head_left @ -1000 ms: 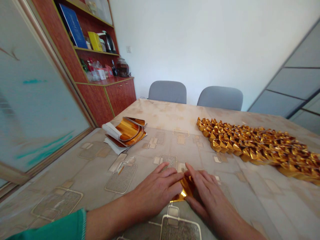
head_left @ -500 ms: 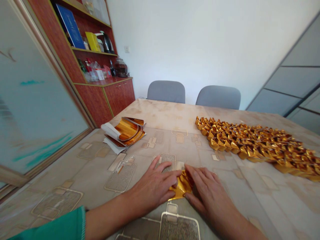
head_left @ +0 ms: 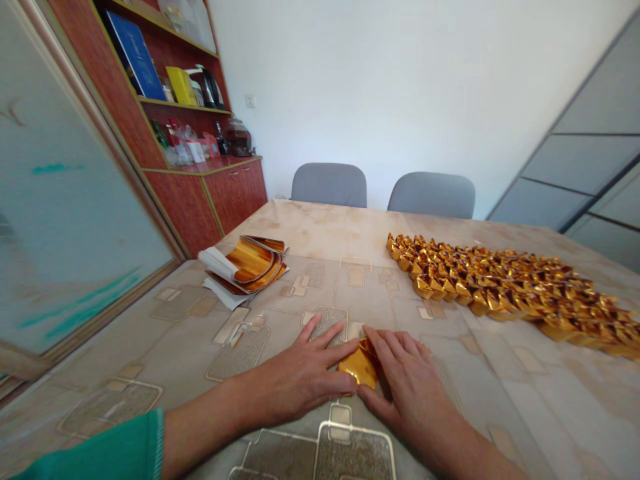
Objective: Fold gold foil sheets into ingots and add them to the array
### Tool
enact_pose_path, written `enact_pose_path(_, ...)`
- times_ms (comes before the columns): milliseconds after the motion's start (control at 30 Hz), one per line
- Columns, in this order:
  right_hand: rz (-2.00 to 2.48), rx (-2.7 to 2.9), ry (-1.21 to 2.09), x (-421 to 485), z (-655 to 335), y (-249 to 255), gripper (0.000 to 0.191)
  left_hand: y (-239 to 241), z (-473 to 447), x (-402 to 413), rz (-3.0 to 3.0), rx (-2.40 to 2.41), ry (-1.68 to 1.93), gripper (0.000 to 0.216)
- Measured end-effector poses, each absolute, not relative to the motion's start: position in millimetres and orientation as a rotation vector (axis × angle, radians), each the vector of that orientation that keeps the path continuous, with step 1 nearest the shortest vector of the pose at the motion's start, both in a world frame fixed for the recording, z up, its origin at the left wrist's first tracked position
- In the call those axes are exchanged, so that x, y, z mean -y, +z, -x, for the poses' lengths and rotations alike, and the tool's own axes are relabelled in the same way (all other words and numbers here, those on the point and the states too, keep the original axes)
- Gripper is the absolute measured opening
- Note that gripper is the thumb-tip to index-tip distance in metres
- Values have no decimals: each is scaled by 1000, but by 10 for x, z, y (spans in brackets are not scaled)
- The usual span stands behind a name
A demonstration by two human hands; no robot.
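Observation:
Between my two hands, low on the patterned tablecloth (head_left: pixel 295 223), lies a folded sheet of gold foil paper (head_left: pixel 363 367). My left hand (head_left: pixel 310 370) grips its left side with thumb and index finger, while the other fingers spread out over the cloth. From the right, my right hand (head_left: pixel 410 380) has its fingers together on the back edge and its thumb at the front, holding the paper. Part of the sheet is hidden under the fingers. Several folded gold paper ingots (head_left: pixel 465 277) stand in rows on the right. A stack of gold foil paper (head_left: pixel 253 261) curls at the left.
Two grey chairs (head_left: pixel 329 185) stand behind the table's far edge. To the left are a red-brown cabinet (head_left: pixel 235 193) with a kettle (head_left: pixel 213 90) and bottles, and a frosted sliding door (head_left: pixel 75 200). Grey panels (head_left: pixel 595 160) line the right wall.
Both thumbs have come closer together at the paper's front edge, and less of the gold sheet shows. The view has shifted slightly. The stack and the ingots have stayed put.

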State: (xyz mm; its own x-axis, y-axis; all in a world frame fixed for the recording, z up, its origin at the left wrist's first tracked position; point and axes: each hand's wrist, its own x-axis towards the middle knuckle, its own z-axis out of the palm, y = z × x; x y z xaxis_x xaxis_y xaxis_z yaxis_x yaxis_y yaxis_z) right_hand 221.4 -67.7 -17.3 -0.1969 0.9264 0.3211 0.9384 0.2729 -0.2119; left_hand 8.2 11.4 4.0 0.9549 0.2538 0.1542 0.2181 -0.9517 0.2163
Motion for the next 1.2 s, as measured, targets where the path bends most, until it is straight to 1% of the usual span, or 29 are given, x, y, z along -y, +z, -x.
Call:
enact_pose_path(133, 1682, 2158, -51, 675, -2215, -185, 63, 42, -12, -137, -2907, -267, 299, 25)
enact_pose_path(333, 1647, 2168, -46, 684, -2228, -206, 64, -3, 168, -108, -2866, -317, 299, 45)
enact_pose_path(400, 1657, 2170, -32, 685, -2231, -209, 65, 5, 195, -70, -2857, -347, 286, 47)
enact_pose_path(567, 1666, 2170, 5, 681, -2239, -188, 64, 28, 282, 4, -2931, -369, 283, 41)
enact_pose_path(700, 1652, 2164, 93, 674, -2239, -153, 59, -5, 410, 17, -2982, -343, 304, 39)
enact_pose_path(767, 1653, 2150, 138, 670, -2238, -133, 55, -13, 381, 27, -2970, -400, 323, 27)
enact_pose_path(833, 1664, 2137, 171, 668, -2240, -108, 50, -9, 256, 42, -2889, -494, 445, 17)
enact_pose_path(900, 1664, 2138, 203, 667, -2248, -72, 47, -2, 76, 52, -2800, -572, 504, 18)
enact_pose_path(933, 1657, 2143, 226, 665, -2255, -51, 43, 1, -12, 54, -2762, -594, 517, 14)
enact_pose_path(1000, 1620, 2160, 293, 655, -2277, -15, 31, -3, -142, 53, -2692, -618, 561, 9)
enact_pose_path(1067, 1585, 2160, 359, 630, -2307, -1, 20, -18, -196, 50, -2610, -646, 607, 11)
enact_pose_path(1200, 1598, 2105, 369, 552, -2364, -49, 21, -41, -175, 55, -2481, -658, 629, 6)
